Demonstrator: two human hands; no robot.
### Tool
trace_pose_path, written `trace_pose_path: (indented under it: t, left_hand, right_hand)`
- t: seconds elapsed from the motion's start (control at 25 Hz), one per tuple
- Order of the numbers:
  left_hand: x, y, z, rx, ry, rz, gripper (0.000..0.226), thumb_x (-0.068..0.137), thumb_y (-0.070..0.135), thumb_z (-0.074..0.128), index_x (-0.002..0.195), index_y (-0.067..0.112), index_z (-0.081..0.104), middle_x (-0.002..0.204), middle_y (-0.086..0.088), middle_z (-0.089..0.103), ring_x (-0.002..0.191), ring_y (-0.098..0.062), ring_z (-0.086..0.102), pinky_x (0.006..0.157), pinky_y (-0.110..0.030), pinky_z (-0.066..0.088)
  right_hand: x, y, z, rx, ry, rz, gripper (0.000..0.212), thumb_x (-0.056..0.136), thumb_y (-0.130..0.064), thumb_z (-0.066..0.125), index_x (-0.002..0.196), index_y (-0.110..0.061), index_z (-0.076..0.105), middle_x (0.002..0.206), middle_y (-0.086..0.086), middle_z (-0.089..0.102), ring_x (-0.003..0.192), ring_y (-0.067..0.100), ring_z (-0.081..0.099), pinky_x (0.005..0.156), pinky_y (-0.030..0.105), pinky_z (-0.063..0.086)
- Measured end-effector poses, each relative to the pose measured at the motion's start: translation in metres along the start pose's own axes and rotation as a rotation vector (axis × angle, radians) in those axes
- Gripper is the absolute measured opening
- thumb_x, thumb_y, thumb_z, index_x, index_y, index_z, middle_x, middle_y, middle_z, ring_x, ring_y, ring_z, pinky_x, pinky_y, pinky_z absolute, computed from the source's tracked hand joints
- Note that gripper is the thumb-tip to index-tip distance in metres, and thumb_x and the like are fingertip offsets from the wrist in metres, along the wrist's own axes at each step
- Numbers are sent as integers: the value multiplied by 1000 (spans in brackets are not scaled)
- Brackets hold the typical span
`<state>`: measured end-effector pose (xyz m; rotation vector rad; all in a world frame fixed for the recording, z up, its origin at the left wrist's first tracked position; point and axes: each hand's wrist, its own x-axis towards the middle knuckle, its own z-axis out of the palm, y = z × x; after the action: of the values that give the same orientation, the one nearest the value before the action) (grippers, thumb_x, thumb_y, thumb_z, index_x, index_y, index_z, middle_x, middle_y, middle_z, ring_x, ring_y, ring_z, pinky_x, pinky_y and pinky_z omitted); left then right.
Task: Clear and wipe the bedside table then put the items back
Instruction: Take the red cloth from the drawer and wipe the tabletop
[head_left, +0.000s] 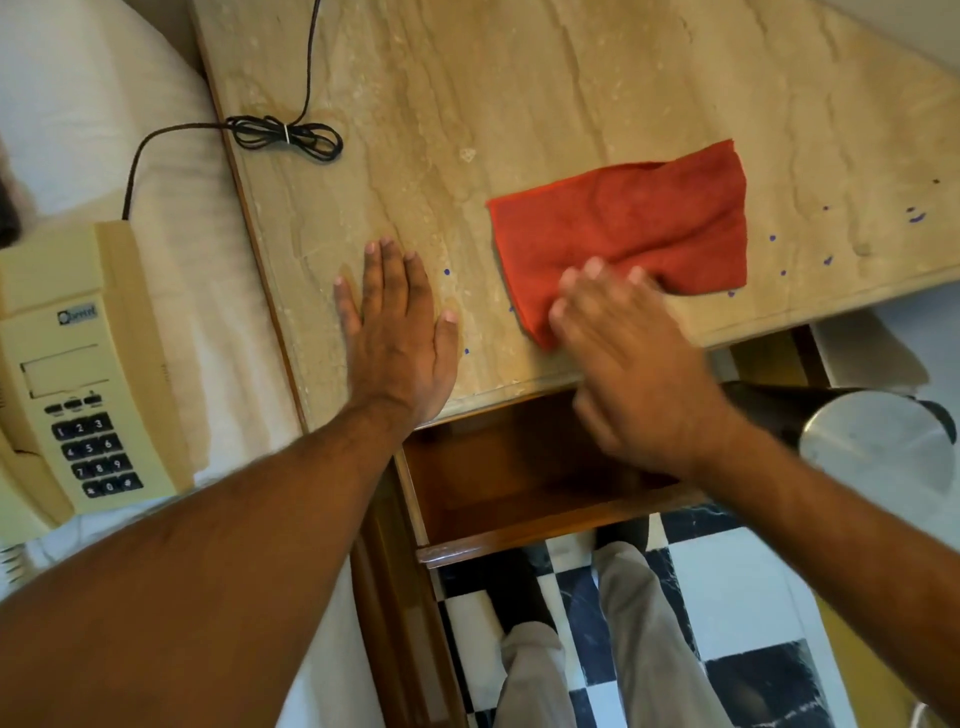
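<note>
The left hand (397, 332) is lying flat, fingers spread wide, palm down on the marble worktop (519, 78), just left of the red cloth (639, 223). The right hand (623, 364) is blurring as it is pressing open and flat on the cloth's near corner, gripping nothing. The cloth is sitting near the worktop's front edge. A beige telephone (78, 364) is resting on the bed (104, 130), left of the worktop, its dark cord (280, 135) trailing onto the worktop.
</note>
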<state>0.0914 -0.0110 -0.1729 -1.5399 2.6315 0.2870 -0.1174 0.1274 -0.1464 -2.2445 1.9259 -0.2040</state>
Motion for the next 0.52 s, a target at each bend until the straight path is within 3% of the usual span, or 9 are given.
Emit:
trace_pose_path:
  t: [0.08,0.12,0.2,0.32,0.44,0.52]
  left_hand:
    - [2,0,-1,12,1,3,71,101,41,24,158,-1,20,169,-22,11,158,-33,2,125,-61,-1]
    - [4,0,-3,16,2,6,71,101,41,24,158,-1,20,169,-22,11,158,-34,2,125,-62,0]
    - [8,2,-4,12,6,8,70,101,41,24,158,0,19,169,-22,10,158,-34,2,125,-62,1]
    - [7,1,-1,12,14,6,71,101,42,24,158,0,18,169,-21,10,158,-33,2,125,-62,1]
    - [0,2,1,17,3,2,71,101,43,22,158,0,18,169,-21,10,158,-33,2,125,-61,0]
    - [-2,2,2,21,7,9,71,101,42,23,158,0,19,169,-22,11,158,-33,3,125,-62,1]
  right_hand:
    - [-30,-24,16,-94,-217,-114,126,70,-71,69,155,6,18,164,34,6,153,49,1,121,66,1]
    - [-37,-27,23,-180,-376,-120,152,54,-81,73,157,7,5,162,38,-8,151,53,-9,118,71,-5]
    - [-36,-26,29,-309,-588,-67,174,40,-82,78,152,8,-20,155,43,-24,143,61,-23,110,78,-13]
    - [-37,-28,40,-343,-517,-78,171,39,-67,86,151,8,-21,154,45,-21,143,63,-20,109,81,-10]
    - [-44,-34,46,-314,-344,-122,145,48,-34,88,155,9,-1,160,42,-2,149,59,2,113,78,0]
    - [-37,-32,45,-297,-248,-109,122,59,-20,79,155,9,12,155,37,23,142,54,25,111,74,17]
